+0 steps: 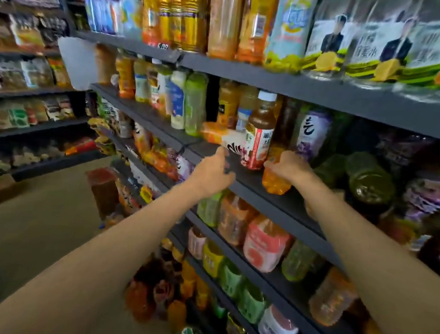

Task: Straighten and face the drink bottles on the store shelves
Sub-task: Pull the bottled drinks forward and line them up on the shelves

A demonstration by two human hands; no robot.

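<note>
Right hand [288, 167] curled round an orange bottle [276, 181] lying on its side at the front edge of the dark middle shelf [252, 181], just beside an upright brown tea bottle [259, 133] with white cap. Left hand [214, 170] reaching, fingertips seemingly touching a toppled orange-and-white bottle [225, 138]; grasp unclear through blur.

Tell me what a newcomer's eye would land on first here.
Two bare forearms reach to the dark middle shelf. The right hand grips an orange plastic drink bottle at the shelf edge; the left hand reaches toward a toppled orange-and-white bottle beside an upright white-capped brown tea bottle.
</note>
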